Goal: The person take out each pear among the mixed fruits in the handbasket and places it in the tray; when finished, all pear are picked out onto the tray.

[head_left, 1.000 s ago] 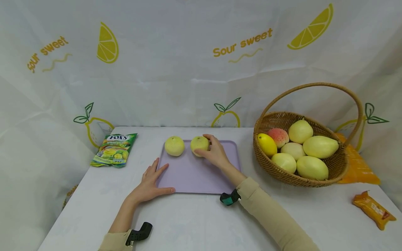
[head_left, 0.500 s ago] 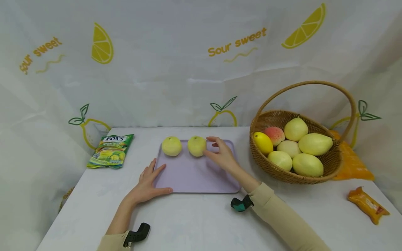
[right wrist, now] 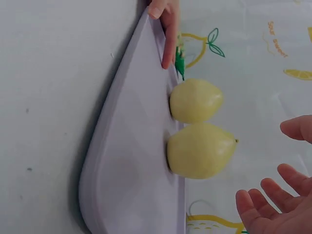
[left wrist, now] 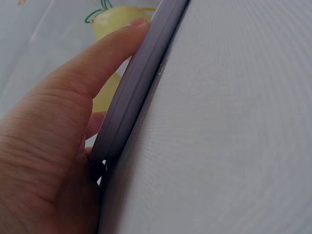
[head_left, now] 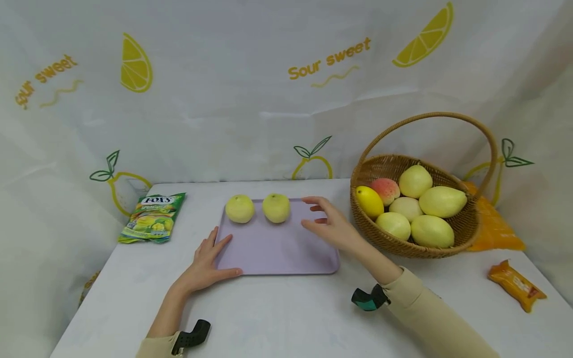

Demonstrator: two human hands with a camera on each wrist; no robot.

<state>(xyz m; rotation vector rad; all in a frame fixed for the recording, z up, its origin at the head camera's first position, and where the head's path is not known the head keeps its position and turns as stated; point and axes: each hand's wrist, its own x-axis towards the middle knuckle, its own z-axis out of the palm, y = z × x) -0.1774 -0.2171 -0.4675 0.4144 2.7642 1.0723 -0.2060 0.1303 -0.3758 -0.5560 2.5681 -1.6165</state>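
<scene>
Two pale yellow-green fruits, a left one [head_left: 239,209] and a right one [head_left: 276,208], sit side by side at the back of a lilac tray [head_left: 277,248]. My left hand [head_left: 203,266] rests on the tray's front left corner, fingers spread and the thumb on the front rim; the left wrist view shows the thumb on that rim [left wrist: 126,92]. Over the tray's right part my right hand [head_left: 333,226] hovers with parted, slightly bent fingers, holding nothing. A gap separates it from the right fruit, also in the right wrist view [right wrist: 200,151].
A wicker basket [head_left: 380,238] of fruit, with a tall handle, stands to the right of the tray. Behind it lies an orange packet [head_left: 497,228], and in front a small orange wrapped snack [head_left: 517,286]. A green candy bag [head_left: 152,219] lies at the left.
My right hand has let go of the right fruit and moved away to the right, its fingers parted. The fruit stays on the tray. My left hand keeps its place at the tray corner.
</scene>
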